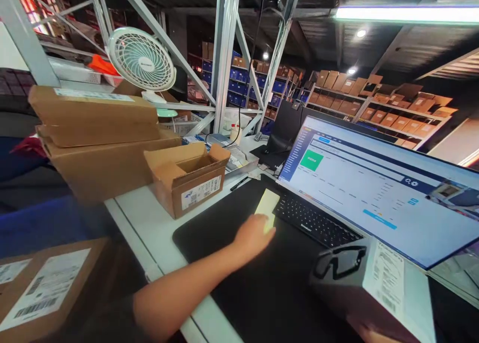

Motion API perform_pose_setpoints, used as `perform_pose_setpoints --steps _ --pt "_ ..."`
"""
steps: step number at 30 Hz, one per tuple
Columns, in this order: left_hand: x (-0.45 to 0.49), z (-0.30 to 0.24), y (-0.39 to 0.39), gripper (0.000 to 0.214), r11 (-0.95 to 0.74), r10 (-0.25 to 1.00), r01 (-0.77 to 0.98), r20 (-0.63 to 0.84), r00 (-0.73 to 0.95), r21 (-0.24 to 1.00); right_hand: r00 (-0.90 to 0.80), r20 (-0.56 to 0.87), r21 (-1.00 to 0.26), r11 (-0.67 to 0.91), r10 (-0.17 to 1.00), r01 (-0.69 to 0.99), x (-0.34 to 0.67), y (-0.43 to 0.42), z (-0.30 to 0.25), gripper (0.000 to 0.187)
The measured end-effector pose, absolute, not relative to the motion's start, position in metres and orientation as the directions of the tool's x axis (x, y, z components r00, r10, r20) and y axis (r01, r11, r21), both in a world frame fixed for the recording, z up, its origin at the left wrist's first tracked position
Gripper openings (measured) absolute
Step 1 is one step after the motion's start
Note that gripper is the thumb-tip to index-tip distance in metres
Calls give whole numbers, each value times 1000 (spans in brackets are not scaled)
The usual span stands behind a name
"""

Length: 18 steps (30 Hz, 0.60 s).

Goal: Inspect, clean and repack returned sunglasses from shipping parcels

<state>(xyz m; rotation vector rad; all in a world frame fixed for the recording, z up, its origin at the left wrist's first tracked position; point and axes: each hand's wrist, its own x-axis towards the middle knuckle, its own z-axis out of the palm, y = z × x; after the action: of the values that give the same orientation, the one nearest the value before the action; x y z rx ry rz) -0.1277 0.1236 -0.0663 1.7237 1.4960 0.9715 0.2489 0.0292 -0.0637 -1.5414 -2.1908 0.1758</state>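
My left hand (251, 239) reaches over the black desk mat (209, 223) with its fingers closed on a pale yellow, flat oblong item (268, 204), beside the left end of the black keyboard (314, 218). What that item is I cannot make out. At the lower right, a grey-and-white box (385, 283) printed with black eyewear frames and bearing a white text label is held tilted above the mat. Only a blurred bit of my right hand (368, 333) shows under the box at the bottom edge, and the rest is hidden.
An open small carton (198, 193) with a label stands left of the mat, near a larger carton (101, 158) and a fan (142, 61). A lit monitor (359, 183) rises behind the keyboard. Labelled cartons (48, 288) lie lower left; a pen (239, 183) lies at the mat's far edge.
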Motion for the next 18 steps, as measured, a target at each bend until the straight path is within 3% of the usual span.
perform_pose_setpoints --steps 4,8,10,12,15,17,18 --pt "-142 -73 148 62 -35 988 648 126 -94 761 -62 375 -414 227 925 882 267 46 -75 61" --pt "-143 -83 159 77 28 994 682 52 -96 731 -7 284 -502 155 959 851 276 58 -85 54" --pt "-144 -86 163 77 41 995 679 29 -91 733 -24 208 -535 134 978 834 278 59 -83 60" --pt "-146 -88 167 71 52 996 661 7 -86 748 -7 193 -567 117 981 815 283 58 -74 77" --pt "-150 -91 172 58 61 996 616 -8 -88 786 96 386 -610 176 918 772 295 45 -49 108" --pt "-150 -95 174 51 56 996 575 -2 -94 817 136 562 -543 239 816 805 299 28 -26 105" --pt "-149 -97 176 49 50 995 548 3 -95 835 75 595 -444 250 800 860 297 16 -16 102"
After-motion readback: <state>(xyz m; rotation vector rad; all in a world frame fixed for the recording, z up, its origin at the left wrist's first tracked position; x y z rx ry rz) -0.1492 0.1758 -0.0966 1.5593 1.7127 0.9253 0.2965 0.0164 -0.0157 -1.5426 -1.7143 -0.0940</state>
